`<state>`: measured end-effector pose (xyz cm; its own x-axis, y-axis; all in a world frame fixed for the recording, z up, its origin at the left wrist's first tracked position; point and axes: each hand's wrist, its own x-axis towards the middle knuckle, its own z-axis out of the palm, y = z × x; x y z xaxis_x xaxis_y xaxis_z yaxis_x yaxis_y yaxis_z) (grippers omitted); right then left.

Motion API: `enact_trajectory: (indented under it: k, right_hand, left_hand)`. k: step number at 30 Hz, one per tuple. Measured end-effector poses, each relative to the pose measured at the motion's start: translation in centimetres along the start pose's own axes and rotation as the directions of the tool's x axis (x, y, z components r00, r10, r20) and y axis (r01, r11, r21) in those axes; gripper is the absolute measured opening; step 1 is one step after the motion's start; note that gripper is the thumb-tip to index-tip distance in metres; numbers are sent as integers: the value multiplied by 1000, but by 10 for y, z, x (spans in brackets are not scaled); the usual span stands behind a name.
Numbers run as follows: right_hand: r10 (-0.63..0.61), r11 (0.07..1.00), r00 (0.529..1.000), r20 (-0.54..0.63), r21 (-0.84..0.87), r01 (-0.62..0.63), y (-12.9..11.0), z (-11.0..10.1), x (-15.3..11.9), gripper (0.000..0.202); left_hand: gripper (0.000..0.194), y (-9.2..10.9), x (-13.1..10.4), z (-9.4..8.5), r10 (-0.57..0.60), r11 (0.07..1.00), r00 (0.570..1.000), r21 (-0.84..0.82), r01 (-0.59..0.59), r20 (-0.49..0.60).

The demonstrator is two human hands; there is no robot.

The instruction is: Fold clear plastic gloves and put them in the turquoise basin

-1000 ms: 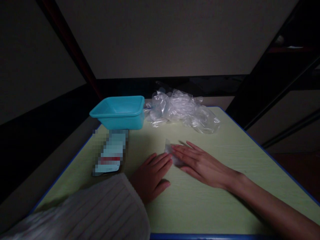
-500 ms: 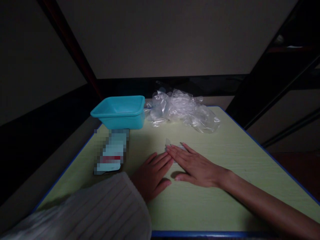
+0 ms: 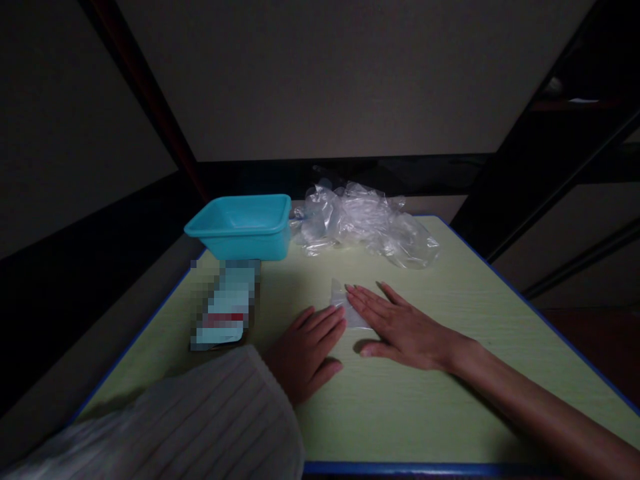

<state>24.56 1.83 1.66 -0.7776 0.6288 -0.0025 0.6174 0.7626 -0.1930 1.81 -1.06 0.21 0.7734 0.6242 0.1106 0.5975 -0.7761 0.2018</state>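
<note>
R hand (image 3: 400, 328) has slid back twd the tabletop's (image 3: 400, 420) right edge, baring more of the plastic piece (image 3: 355, 319) approx. midway btwn near & far edges, prob. a smoothing stroke, L hand (image 3: 307, 357) at its left side, both hands' fingers outstretched, grasping nothing.

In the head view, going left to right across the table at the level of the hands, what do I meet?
Flat rectangular phone with pale pixelated screen → bare left hand → small translucent whitish sheet → bare right hand.
</note>
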Motion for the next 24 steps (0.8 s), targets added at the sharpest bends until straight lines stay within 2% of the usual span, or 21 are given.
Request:
enact_trajectory:
  k: [5,8,12,15,19,24]
  right_hand:
    - [20,999,1000,-9,-28,-21,7,-2,-2,78]
    - [-17,998,997,-76,-68,12,8,-7,-3,74]
    - [-166,981,952,-257,-144,132,2,-14,-1,45]
    - [-273,953,903,-332,-223,206,-5,-14,1,28]
    - [-357,903,883,-305,-354,243,-11,-9,4,23]
    - [-361,884,892,-272,-405,234,-13,-7,6,23]
  left_hand:
    - [51,1,1,-3,8,1000,1000,2,-9,22]
    - [52,1,0,-4,7,1000,1000,-1,-7,26]
    - [54,-2,-1,4,25,1000,998,-18,-26,-51]
    - [57,-3,-2,9,23,999,996,-26,-26,-90]
    - [60,-3,-2,10,13,999,996,-48,-17,-84]
    - [65,-4,-2,11,14,997,992,-70,-23,-129]
